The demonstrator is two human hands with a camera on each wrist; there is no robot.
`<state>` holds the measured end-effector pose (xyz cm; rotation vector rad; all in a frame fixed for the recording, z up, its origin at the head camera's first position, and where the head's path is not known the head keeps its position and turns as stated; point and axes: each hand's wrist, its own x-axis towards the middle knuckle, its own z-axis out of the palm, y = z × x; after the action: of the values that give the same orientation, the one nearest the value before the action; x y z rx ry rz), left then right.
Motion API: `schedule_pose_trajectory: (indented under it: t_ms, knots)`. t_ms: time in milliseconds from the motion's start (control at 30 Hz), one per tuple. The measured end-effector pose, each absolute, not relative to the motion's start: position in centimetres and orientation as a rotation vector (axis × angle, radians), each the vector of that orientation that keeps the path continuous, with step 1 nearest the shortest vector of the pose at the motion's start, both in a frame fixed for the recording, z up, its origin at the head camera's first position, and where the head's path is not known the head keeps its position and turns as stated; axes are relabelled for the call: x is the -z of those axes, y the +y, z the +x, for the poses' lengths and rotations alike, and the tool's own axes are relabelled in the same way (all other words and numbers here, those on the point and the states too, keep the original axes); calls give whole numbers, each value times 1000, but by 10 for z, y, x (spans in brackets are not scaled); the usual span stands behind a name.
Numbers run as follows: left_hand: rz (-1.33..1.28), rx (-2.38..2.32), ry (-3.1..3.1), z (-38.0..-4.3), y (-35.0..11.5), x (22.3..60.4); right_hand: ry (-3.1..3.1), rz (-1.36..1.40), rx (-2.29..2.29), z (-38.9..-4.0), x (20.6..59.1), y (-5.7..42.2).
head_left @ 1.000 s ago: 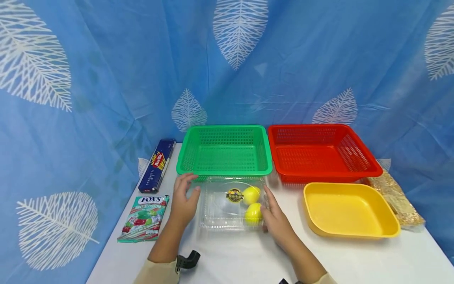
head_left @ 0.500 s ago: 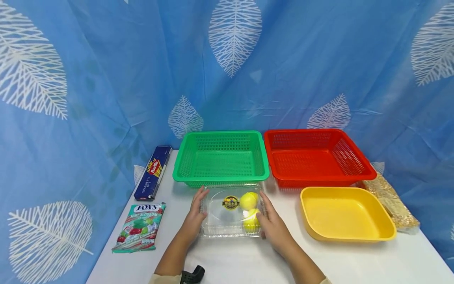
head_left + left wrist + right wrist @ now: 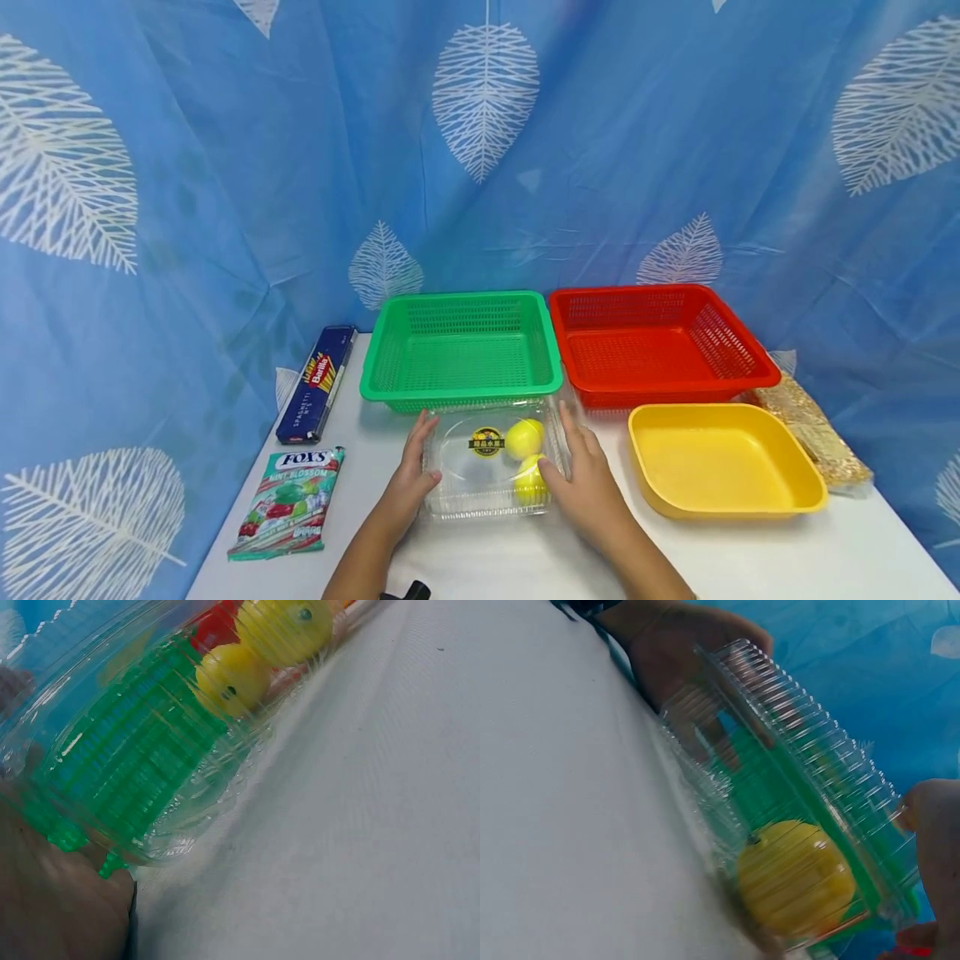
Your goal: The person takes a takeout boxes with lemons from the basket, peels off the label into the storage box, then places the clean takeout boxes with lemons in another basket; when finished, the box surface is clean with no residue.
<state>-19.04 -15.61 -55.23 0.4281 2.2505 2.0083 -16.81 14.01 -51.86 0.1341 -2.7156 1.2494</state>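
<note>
A clear plastic fruit box (image 3: 480, 479) with a round label on its lid lies in front of the green basket. Two round yellow fruits, which look like lemons (image 3: 523, 439), sit inside at its right end. My left hand (image 3: 405, 487) holds the box's left side, thumb towards the front and fingers along the edge. On the opposite side my right hand (image 3: 588, 483) grips the box by its right edge, with the thumb near the lid rim (image 3: 904, 817). In the right wrist view, the left hand (image 3: 682, 656) shows at the far end, partly behind clear plastic.
A green basket (image 3: 461, 392) and a red basket (image 3: 667, 387) stand at the back. A yellow tub (image 3: 727, 504) is to the right, beside a bag of grain-like bits (image 3: 810, 425). On the left lie a spaghetti box (image 3: 318, 383) and a Fox's candy bag (image 3: 288, 504).
My left hand has come in from beside the box and taken hold of its left side. The right hand stays at the right edge. The head view has tilted upward.
</note>
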Motion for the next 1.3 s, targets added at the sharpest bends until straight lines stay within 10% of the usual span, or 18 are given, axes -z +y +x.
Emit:
schedule_pose_trajectory:
  t_ms: [467, 1300]
  knots:
    - [334, -1978, 2306, -189, -158, 556, -2615, 435, -1024, -192, 468, 100]
    - [363, -1958, 2335, -193, -155, 555, -2765, 456, -748, -203, 494, 83]
